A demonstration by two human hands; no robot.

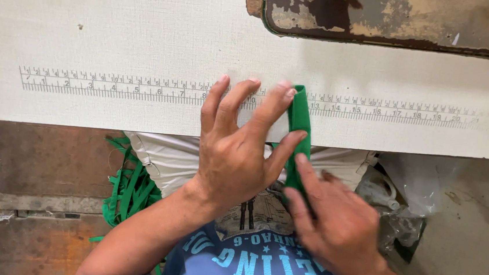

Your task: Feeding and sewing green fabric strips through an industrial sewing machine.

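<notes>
Green fabric strip [300, 120] stands folded over the near edge of the white table [90, 26], its top end reaching the printed ruler scale [115, 86] on the tabletop. The left hand [238, 148] spreads its fingers, fingertips pressing the table along the scale, thumb against the strip. The right hand [337, 220] pinches the strip's lower part between thumb and forefinger, below the table edge. More green strips [130, 189] lie piled on the floor to the left, beside the person's lap. A worn, rusty metal machine base [393, 18] sits at the table's far side. Crumpled plastic bags [409, 191] lie to the right.
</notes>
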